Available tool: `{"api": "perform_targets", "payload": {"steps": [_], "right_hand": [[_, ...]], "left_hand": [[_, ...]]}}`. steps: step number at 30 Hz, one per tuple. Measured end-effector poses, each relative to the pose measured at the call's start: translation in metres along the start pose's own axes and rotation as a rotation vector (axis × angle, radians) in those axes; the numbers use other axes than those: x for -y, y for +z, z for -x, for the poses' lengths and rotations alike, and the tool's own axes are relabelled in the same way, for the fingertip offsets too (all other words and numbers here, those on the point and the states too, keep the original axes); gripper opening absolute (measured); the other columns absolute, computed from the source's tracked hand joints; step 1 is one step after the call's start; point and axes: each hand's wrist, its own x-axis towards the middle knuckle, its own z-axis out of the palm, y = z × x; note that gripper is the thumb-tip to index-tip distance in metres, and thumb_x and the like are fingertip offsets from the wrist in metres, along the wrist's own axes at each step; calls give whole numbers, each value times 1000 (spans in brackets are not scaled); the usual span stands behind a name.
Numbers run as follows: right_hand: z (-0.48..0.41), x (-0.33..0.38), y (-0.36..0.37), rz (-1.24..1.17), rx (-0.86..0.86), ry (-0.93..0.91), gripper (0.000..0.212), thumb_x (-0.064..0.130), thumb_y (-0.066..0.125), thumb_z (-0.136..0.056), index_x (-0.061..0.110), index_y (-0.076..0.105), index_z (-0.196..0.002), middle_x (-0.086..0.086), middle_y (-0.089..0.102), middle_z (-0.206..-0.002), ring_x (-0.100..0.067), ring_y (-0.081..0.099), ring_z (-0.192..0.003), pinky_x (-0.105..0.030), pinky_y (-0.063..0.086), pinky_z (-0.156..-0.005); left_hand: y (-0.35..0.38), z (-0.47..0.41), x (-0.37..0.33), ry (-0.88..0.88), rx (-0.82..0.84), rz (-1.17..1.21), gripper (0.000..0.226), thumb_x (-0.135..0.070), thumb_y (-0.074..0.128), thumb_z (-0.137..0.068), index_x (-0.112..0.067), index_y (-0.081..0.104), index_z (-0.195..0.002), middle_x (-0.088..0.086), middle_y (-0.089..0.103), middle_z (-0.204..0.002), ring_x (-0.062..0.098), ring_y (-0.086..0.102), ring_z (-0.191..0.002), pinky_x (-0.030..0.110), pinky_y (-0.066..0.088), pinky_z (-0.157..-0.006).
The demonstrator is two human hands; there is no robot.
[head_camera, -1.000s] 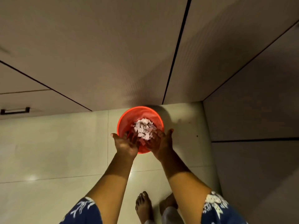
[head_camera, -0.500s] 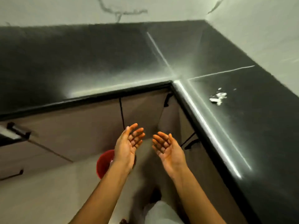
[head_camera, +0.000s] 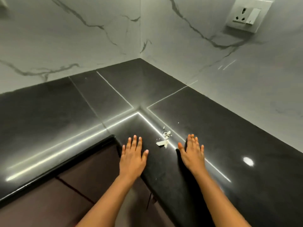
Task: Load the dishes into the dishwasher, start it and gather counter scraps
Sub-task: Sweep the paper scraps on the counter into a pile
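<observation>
Two bare hands reached over the black countertop [head_camera: 221, 131] in the head view, and neither held anything. Your left hand [head_camera: 132, 158] was flat, palm down, fingers straight and slightly spread, by the counter's inner corner. Your right hand [head_camera: 192, 153] was likewise flat and empty, over the right-hand run. Whether either palm touched the stone I could not tell. The scraps [head_camera: 164, 140], a small pale heap with a few crumbs strewn beyond it, sat on the counter between your hands, about level with the fingertips.

By my reading you were on the last step, gathering the counter scraps; no dishwasher or dishes showed here. The next move would call for sweeping the heap with one hand's edge toward the counter lip above the brown cabinet fronts [head_camera: 73, 181], with the other hand cupped below to catch it, and for minding the stray crumbs further back.

No brand or readable writing appeared: the wall socket [head_camera: 249, 13] at upper right bore no legible marking.
</observation>
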Motion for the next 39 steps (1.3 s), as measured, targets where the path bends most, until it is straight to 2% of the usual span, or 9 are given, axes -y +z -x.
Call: {"api": "perform_targets", "payload": {"steps": [7, 14, 19, 22, 24, 26, 28, 31, 39], "right_hand": [[-117, 27, -5, 199, 242, -390, 63, 52, 22, -98, 21, 8, -151, 4, 2, -159, -8, 0, -145, -41, -2, -117], [-71, 46, 10, 241, 400, -821, 83, 70, 0, -85, 20, 6, -151, 6, 1, -158, -7, 0, -144, -34, -3, -115], [-17, 47, 18, 77, 414, -769, 81, 68, -3, -84, 22, 8, -150, 9, 3, -157, -1, -2, -142, -30, -5, -116], [8, 42, 5, -441, 400, -461, 50, 43, 21, -100, 26, 15, -147, 15, 10, -153, 1, 4, -141, -25, -2, -118], [22, 28, -5, -561, 282, -272, 45, 35, 30, -101, 26, 21, -144, 17, 16, -148, -3, 12, -142, -14, 0, -115], [34, 8, -8, -388, 178, -224, 67, 61, 22, -92, 21, 27, -146, 18, 18, -146, -5, 15, -143, -4, -4, -107], [47, -5, -5, -119, 178, -285, 99, 82, -8, -73, 24, 16, -149, 20, 5, -149, -2, 3, -143, -12, -11, -109], [62, -6, 3, 180, 222, -330, 99, 80, -26, -63, 29, -9, -147, 18, -20, -149, -1, -21, -139, -25, -18, -110], [66, 24, 15, 258, 274, -478, 90, 78, -14, -73, 29, -9, -148, 17, -19, -151, 0, -21, -140, -33, -14, -115]], "left_hand": [[-3, -74, 10, 18, -22, -70, 57, -43, 23, -101, -25, 7, -153, -6, 1, -160, 13, -3, -147, 39, 0, -118], [1, -72, 20, 30, -192, 231, 54, -40, 25, -95, -20, 42, -142, -5, 37, -149, 10, 25, -142, 30, 11, -116], [0, -63, 21, 41, -250, 412, 53, -41, 26, -94, -18, 53, -134, -1, 51, -140, 7, 35, -135, 28, 14, -113], [13, -40, 26, 40, -284, 505, 61, -51, 22, -91, -19, 50, -136, -10, 40, -143, 5, 24, -138, 34, 3, -115], [27, -11, 26, -18, -290, 759, 63, -52, 26, -89, -20, 36, -142, -13, 22, -152, 0, 7, -143, 25, -3, -117], [40, 23, 13, -127, -317, 1148, 59, -45, 33, -92, -22, 24, -145, -14, 12, -155, -4, 2, -143, 19, 0, -117], [45, 48, -7, -356, -392, 1561, 50, -29, 33, -98, -19, 23, -147, -13, 21, -154, 11, 8, -146, 31, 7, -120], [35, 55, -33, -605, -453, 1985, 48, -28, 21, -103, -12, 28, -148, -5, 39, -144, 19, 34, -138, 32, 28, -111], [38, 45, -34, -650, -629, 2339, 55, -40, 12, -102, -11, 48, -132, -4, 69, -109, 5, 64, -98, 13, 50, -70]]}}
